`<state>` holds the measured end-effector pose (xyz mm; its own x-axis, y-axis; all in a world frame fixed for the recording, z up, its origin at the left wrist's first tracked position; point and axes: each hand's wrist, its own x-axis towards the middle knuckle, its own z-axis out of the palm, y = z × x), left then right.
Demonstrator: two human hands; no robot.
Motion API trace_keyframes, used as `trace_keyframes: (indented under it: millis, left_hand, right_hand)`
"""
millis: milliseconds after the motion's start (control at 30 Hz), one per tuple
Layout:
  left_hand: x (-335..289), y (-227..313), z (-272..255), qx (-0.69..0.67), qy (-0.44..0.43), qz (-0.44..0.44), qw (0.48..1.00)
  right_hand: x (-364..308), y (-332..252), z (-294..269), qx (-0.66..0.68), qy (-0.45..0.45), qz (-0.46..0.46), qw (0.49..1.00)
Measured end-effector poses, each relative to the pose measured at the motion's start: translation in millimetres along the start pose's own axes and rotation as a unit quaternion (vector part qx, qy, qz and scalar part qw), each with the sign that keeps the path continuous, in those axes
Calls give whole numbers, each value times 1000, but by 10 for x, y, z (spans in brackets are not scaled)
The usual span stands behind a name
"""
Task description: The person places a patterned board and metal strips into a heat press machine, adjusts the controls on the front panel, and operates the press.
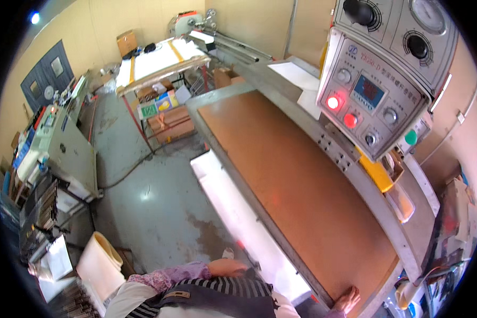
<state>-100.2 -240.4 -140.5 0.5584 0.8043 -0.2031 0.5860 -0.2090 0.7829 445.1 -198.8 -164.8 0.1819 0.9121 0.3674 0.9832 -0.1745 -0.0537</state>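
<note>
Grey-green floor (148, 233) fills the middle left of the frame, with a white-topped table (159, 62) at upper centre-left and a control box (381, 79) with lit red buttons at upper right. Brown flat panel (297, 180), set within a grey metal frame (233, 151), runs diagonally from upper centre to lower right. It looks smooth and probably slides easily under a palm; I would judge it thin and fairly stiff, too long to manage from one end, and best gripped by the frame's edges rather than pressed mid-surface. The right hand (347, 300), at lower right, lies on the panel's near end, fingers loosely spread, grasping nothing. The left hand (228, 267), at lower centre, is beside the waist, apart from the panel; its finger opening and any hold cannot be told.
</note>
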Motion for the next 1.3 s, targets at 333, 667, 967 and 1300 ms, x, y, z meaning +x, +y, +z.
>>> trace_keyframes:
  millis: [333, 667, 967, 1300]
  left_hand:
    - [185, -510, -1513, 41, -45, -52, 997]
    - [1023, -1290, -3007, 225, 206, 9, 952]
    - [1222, -2206, -3390, 339, 185, 78, 919]
    - [1194, -2094, -3351, 362, 243, 122, 892]
  right_hand:
    - [264, -323, 255, -56, -17, 156, 986]
    - [526, -3598, 419, 383, -66, 101, 916]
    - [421, -4961, 320, 50, -126, 43, 990]
    - [475, -5053, 231, 44, -174, 104, 978]
